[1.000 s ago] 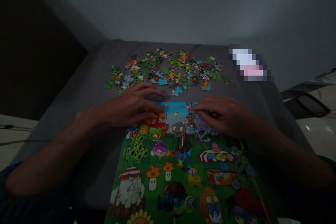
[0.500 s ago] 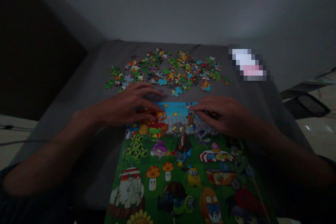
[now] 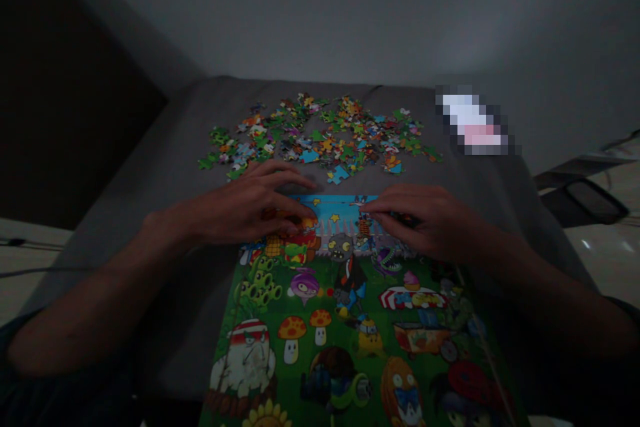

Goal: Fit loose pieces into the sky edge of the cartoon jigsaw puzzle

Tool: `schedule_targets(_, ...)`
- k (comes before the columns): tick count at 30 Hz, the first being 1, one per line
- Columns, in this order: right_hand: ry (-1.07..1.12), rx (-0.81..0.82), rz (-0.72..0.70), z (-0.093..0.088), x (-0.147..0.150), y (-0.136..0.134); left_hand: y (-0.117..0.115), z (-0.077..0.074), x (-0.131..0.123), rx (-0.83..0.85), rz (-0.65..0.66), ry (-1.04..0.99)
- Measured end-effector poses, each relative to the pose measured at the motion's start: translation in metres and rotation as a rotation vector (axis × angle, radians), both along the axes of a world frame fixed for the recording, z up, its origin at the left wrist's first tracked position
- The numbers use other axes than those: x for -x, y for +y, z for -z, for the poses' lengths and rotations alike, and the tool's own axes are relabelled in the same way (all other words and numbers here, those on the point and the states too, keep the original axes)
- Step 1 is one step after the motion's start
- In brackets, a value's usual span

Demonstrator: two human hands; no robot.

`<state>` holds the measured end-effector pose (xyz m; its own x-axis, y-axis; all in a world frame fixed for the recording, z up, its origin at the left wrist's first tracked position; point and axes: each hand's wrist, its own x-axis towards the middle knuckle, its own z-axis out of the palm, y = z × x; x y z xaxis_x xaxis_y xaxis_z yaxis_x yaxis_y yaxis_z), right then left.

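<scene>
Figure: Left hand [image 3: 245,210] and right hand [image 3: 430,223] lie palm-down, arms angled inward, fingers curved over the top edge of a cartoon puzzle picture [image 3: 345,307]. Each grip is narrow; whether either holds a piece cannot be told. Loose jigsaw pieces [image 3: 320,137] lie just beyond, on grey fabric [image 3: 170,147].

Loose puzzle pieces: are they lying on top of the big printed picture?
No, the loose puzzle pieces lie scattered on the grey surface beyond the printed picture.

Loose jigsaw pieces [image 3: 320,137] obstruct the way forward of left hand [image 3: 240,213] and right hand [image 3: 425,223]. Free passage: grey cloth [image 3: 165,173] left of the puzzle board [image 3: 350,347].
</scene>
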<state>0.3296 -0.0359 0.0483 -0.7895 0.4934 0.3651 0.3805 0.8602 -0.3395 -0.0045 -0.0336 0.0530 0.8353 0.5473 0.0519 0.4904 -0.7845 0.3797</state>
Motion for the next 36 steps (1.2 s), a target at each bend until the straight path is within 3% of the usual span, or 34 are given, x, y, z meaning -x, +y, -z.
schedule_targets(10, 0.029, 0.009, -0.014, 0.0026, -0.0004, 0.0004, 0.0002, 0.0005, 0.0037, -0.007, 0.016, 0.014)
schedule_targets(23, 0.029, 0.008, -0.008, 0.0033, -0.0006, 0.0004, -0.0003, -0.0004, 0.0046, 0.007, -0.107, 0.030)
schedule_targets(36, 0.010, 0.010, -0.017, 0.0012, -0.0008, 0.0004, -0.0022, 0.0000, -0.0002, -0.014, -0.041, -0.055)
